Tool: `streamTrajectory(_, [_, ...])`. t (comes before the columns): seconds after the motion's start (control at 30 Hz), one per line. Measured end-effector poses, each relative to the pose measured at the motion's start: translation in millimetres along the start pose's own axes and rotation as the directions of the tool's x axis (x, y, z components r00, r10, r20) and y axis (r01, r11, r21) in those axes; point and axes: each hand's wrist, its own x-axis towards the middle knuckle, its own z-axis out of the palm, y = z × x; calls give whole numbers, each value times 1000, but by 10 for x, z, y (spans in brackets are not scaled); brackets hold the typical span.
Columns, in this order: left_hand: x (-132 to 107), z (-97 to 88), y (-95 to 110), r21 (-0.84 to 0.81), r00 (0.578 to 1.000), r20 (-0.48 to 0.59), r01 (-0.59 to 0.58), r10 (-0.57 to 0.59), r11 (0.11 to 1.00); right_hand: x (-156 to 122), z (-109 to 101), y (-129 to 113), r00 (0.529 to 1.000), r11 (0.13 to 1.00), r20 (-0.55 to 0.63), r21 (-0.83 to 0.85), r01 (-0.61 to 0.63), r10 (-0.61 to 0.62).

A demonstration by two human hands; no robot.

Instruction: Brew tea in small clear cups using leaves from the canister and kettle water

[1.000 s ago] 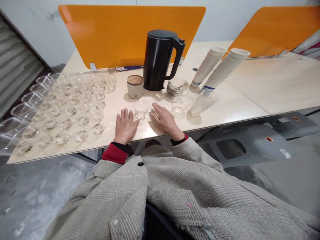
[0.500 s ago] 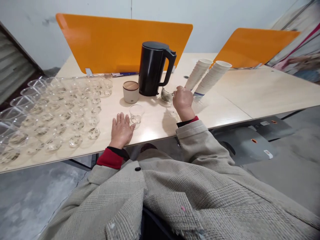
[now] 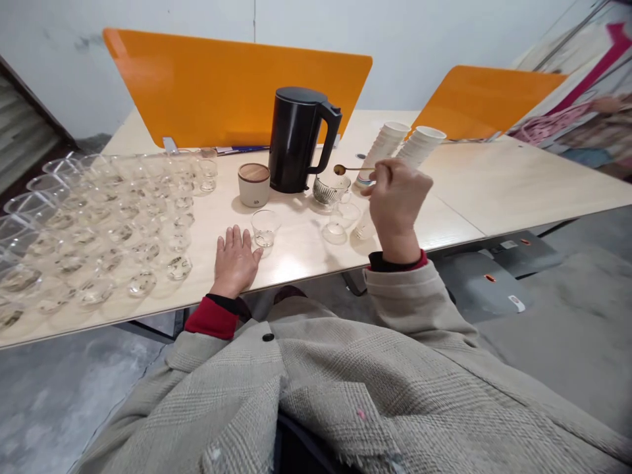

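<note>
Right hand (image 3: 397, 197): centre-right of frame, pinched the spoon (image 3: 351, 168) by its handle, level, probably to keep its load in.
Spoon: hovered above the ribbed glass cup (image 3: 330, 189).
Left hand (image 3: 234, 260): lower centre, spread flat just beside the small clear cup (image 3: 265, 228).

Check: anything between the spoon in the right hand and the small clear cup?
Nothing visible. The spoon, held raised by the right hand, hangs over the ribbed glass cup; from there to the small clear cup beside the left hand there is only bare table. The kettle stands behind that line.
</note>
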Motion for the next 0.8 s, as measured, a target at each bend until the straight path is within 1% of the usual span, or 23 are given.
streamTrajectory(0.03, [-1, -8, 5, -1, 1000, 7, 3, -3, 1000, -62, -60, -102, 996, 999, -78, 27, -29, 31])
streamTrajectory(0.07, [-2, -16, 12, -1, 1000, 14, 7, -7, 1000, -125, -104, -207, 992, 997, -117, 65, -50, 57])
streamTrajectory(0.1, [-4, -24, 18, -1, 1000, 21, 11, -11, 1000, -185, -130, -309, 988, 992, -136, 106, -63, 77])
streamTrajectory(0.13, [-7, -31, 24, 0, 1000, 26, 14, -14, 1000, -240, -138, -404, 989, 987, -119, 149, -65, 83])
streamTrajectory(0.2, [-11, -37, 32, -1, 999, 34, 19, -19, 1000, -335, -109, -563, 997, 974, -48, 220, -55, 68])
streamTrajectory(0.27, [-14, -35, 34, -8, 999, 32, 20, -20, 1000, -408, -31, -685, 999, 967, 43, 250, -39, 29])
streamTrajectory(0.37, [-18, -28, 32, -15, 1000, 17, 17, -17, 1000, -469, 138, -826, 977, 979, 206, 204, 10, -53])
streamTrajectory(0.43, [-21, -27, 32, -11, 1000, 20, 16, -16, 1000, -474, 259, -910, 940, 991, 325, 111, 71, -104])
streamTrajectory(0.5, [-24, -29, 35, -2, 999, 28, 16, -15, 1000, -458, 367, -990, 886, 990, 445, 12, 142, -132])
streamTrajectory(0.57, [-28, -34, 39, 5, 1000, 28, 9, -9, 1000, -432, 445, -1061, 831, 979, 538, -48, 197, -141])
streamTrajectory(0.63, [-32, -41, 43, 12, 1000, 25, 5, -5, 1000, -410, 485, -1115, 803, 972, 581, -81, 220, -134])
streamTrajectory(0.8, [-46, -63, 53, 21, 1000, 25, 2, -3, 1000, -401, 490, -1172, 799, 971, 592, -111, 212, -106])
